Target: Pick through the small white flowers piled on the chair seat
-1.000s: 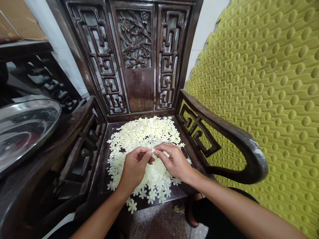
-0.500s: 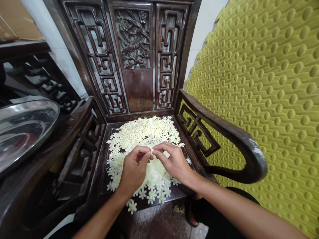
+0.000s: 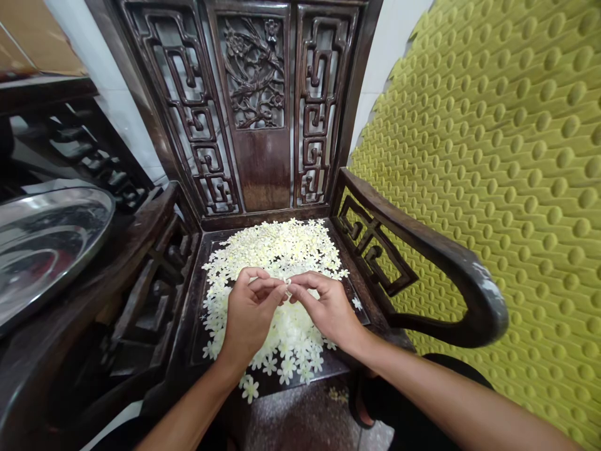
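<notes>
Above the chair seat, my left hand (image 3: 252, 307) and my right hand (image 3: 323, 307) meet at their fingertips. Pinched between both thumbs and forefingers is a small white flower (image 3: 287, 285), mostly covered by the fingers. Beneath them a thick spread of cream-white flowers (image 3: 286, 241) lies over the dark wooden seat (image 3: 195, 332). The flowers are heaped toward the chair back and thinner toward the front. One loose flower (image 3: 250, 389) hangs at the front edge, and another single flower (image 3: 357, 303) lies to the right of my right hand.
The carved chair back (image 3: 265, 166) rises behind the flowers. A curved armrest (image 3: 436, 269) stands on the right, and another armrest (image 3: 141, 244) on the left. A shiny metal tray (image 3: 89, 250) is at far left. Yellow-green textured padding (image 3: 516, 156) covers the right side.
My left forefinger has lifted and the left fingers have spread a little. Both hands stay together at the small flower. The view has shifted slightly.
</notes>
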Demonstrator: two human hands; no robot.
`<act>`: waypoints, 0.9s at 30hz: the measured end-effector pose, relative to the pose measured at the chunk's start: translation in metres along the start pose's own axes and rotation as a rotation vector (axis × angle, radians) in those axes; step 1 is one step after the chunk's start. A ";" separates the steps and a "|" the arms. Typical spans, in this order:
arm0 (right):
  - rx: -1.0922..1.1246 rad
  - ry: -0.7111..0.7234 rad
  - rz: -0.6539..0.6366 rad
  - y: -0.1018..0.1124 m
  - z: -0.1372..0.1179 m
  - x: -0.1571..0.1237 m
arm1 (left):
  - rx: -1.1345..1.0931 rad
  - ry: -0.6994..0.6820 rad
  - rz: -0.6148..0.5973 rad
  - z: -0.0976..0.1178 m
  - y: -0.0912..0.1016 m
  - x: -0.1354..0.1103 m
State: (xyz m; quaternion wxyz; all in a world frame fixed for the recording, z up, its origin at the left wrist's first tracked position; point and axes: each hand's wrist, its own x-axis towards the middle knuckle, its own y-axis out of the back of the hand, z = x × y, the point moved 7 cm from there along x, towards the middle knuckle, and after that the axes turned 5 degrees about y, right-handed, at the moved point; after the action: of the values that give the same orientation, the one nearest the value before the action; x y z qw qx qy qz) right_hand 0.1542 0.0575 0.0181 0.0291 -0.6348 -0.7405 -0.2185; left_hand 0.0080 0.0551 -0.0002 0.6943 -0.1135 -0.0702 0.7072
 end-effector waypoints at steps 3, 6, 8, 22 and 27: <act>-0.029 0.037 -0.025 -0.001 -0.003 -0.001 | 0.004 0.003 0.028 0.001 0.001 -0.001; -0.012 0.042 -0.033 -0.001 -0.002 0.000 | 0.003 0.014 0.054 0.000 0.003 -0.002; -0.014 0.045 -0.031 -0.001 -0.001 0.002 | 0.010 0.030 0.053 -0.002 0.002 -0.003; -0.435 0.295 -0.147 0.001 -0.014 0.006 | 0.042 0.050 -0.021 -0.007 -0.005 -0.003; -0.471 0.262 -0.184 -0.003 -0.010 0.007 | 0.126 0.007 -0.038 -0.005 -0.006 -0.004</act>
State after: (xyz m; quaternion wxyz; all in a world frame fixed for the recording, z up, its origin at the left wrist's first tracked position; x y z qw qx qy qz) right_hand 0.1477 0.0596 0.0283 -0.0437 -0.5207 -0.7139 -0.4662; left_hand 0.0153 0.0512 -0.0030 0.7137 -0.0704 -0.0253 0.6965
